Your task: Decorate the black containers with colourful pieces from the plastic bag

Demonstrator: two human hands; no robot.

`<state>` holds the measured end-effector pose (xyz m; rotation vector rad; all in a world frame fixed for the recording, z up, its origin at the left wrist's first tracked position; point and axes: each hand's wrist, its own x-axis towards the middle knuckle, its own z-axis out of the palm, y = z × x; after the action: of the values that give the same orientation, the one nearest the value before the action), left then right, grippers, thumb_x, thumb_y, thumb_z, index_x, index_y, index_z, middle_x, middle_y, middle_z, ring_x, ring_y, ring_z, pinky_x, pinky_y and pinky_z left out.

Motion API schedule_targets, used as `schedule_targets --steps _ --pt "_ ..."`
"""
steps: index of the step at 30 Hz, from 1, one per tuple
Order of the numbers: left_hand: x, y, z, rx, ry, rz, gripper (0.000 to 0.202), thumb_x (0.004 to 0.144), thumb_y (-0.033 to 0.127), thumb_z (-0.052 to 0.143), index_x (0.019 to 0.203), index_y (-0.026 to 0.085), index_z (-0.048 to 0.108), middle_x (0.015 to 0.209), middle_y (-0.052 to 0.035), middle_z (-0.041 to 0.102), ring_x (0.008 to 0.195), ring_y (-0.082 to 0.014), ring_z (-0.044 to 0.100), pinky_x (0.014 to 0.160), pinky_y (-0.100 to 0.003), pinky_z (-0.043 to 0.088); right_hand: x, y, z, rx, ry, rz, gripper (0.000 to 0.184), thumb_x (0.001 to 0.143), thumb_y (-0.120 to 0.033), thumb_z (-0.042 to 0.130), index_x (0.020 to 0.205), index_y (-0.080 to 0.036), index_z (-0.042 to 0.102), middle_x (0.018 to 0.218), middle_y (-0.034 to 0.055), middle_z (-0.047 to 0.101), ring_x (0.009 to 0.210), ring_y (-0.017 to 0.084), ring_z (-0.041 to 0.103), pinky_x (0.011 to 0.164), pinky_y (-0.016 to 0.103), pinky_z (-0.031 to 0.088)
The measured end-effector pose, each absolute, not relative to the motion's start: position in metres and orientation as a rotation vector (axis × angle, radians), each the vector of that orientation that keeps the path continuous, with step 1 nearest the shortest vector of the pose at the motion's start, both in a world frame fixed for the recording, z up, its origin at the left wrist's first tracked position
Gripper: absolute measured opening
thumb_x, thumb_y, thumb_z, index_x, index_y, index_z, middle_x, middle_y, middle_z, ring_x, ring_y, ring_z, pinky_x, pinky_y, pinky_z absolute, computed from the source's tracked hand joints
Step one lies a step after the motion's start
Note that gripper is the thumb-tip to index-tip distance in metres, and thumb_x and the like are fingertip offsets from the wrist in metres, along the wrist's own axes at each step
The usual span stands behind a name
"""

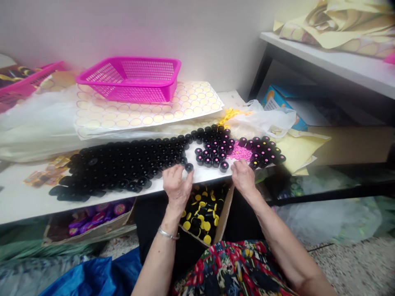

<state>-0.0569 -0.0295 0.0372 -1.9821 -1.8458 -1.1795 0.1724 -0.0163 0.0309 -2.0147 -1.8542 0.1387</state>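
Note:
My left hand (176, 185) is at the front edge of the white table, its fingers curled and the thumb against a small round black cap (189, 167). My right hand (244, 177) is closed, fingertips pressed together at the near side of a pile of tiny pink pieces (241, 152); whatever it pinches is too small to see. Between the hands stand several black caps with pink dots (207, 161) in their centres. More dotted caps (265, 152), some with yellow centres, lie right of the pile. A dense block of plain black caps (123, 164) spreads to the left.
Below the table edge, a cardboard box (227, 213) holds black-and-yellow pieces. Another box (89, 226) contains purple items. Behind the caps, a pink basket (129, 88) rests on printed sheets (197, 98). A plastic bag (265, 119) lies back right, under a white shelf (327, 61).

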Motion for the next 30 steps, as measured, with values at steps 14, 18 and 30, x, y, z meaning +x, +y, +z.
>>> schedule_targets --steps 14,18,30 --pt "-0.026 -0.022 0.017 -1.653 -2.331 -1.059 0.038 0.073 0.053 0.059 0.081 0.016 0.065 0.08 -0.0081 0.064 0.076 -0.0214 0.053 0.069 -0.031 0.038 0.172 -0.012 0.033 -2.018 -1.978 0.129 0.022 0.086 -0.013 0.039 0.077 -0.016 0.06 0.081 0.0029 0.052 0.062 0.01 0.04 0.052 0.027 0.016" --pt "-0.025 -0.026 0.02 -1.759 -2.264 -1.353 0.023 0.073 0.04 0.064 0.078 0.017 0.065 0.073 -0.0043 0.062 0.074 -0.0185 0.053 0.069 -0.029 0.041 0.171 -0.018 0.034 -1.839 -1.805 0.316 0.018 0.082 -0.012 0.041 0.072 -0.015 0.055 0.079 0.004 0.052 0.066 0.012 0.043 0.053 0.025 0.022" --pt "0.018 -0.084 0.047 -2.62 -2.177 -1.968 0.018 0.066 0.018 0.07 0.082 0.016 0.064 0.076 -0.0001 0.061 0.067 -0.0105 0.054 0.06 -0.021 0.042 0.159 -0.062 0.049 -1.28 -0.868 1.427 0.022 0.072 -0.036 0.059 0.067 -0.018 0.047 0.063 -0.0039 0.046 0.046 0.006 0.033 0.044 0.021 0.023"
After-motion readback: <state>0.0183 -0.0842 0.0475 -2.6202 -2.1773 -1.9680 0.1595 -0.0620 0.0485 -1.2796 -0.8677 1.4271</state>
